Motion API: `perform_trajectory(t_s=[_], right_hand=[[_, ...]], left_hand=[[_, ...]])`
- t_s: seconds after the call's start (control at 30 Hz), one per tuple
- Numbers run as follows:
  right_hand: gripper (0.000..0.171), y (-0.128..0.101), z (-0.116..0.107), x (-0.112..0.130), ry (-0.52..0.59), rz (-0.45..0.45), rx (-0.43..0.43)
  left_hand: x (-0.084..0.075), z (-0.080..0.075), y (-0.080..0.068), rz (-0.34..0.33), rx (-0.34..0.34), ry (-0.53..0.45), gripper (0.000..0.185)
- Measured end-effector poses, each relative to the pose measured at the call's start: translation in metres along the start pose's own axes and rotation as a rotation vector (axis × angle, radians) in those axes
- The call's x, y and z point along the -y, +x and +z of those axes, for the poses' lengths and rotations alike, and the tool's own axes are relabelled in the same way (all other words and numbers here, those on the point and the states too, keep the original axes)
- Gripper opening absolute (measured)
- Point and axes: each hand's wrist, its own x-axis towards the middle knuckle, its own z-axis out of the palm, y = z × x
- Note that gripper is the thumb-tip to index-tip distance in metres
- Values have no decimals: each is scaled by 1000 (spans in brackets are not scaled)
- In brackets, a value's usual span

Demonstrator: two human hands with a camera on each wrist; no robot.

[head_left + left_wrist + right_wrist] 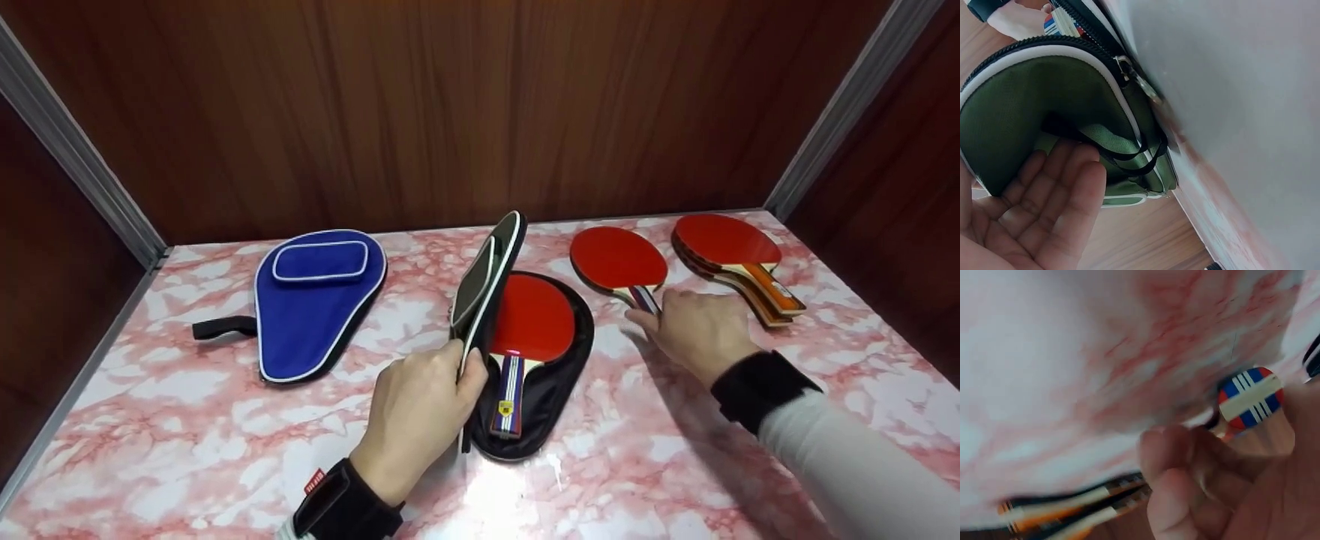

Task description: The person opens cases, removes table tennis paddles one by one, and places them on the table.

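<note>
- The right hand (694, 330) sits at the handle of a loose paddle (619, 262), its red blade pointing away toward the back wall and its long axis running front to back.
- In the wrist view the fingers (1171, 455) curl beside the striped handle butt (1251, 398); whether they actually grip it I cannot tell.
- The left hand (420, 412) holds up the flap (487, 277) of the open case (559, 390), fingers mostly straight behind the green lining (1033, 112), thumb in front.
- Inside lies another paddle (529, 330), handle toward the person.
- The loose paddle lies just right of the case, nearer the right hand.
- A blue case (311, 300) lies far left, a paddle stack (739, 259) far right.
</note>
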Motion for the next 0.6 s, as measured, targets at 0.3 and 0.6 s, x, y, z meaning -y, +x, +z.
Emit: perform_trajectory(t_s=[0.3,0.6], right_hand=[[54,-50,-10,34,136,-216,-241],[44,-79,-8,90,314,-345,-216]], left_hand=[[0,-1,1,15,-20,-3,40],[-1,0,-1,-7,8,-1,40]])
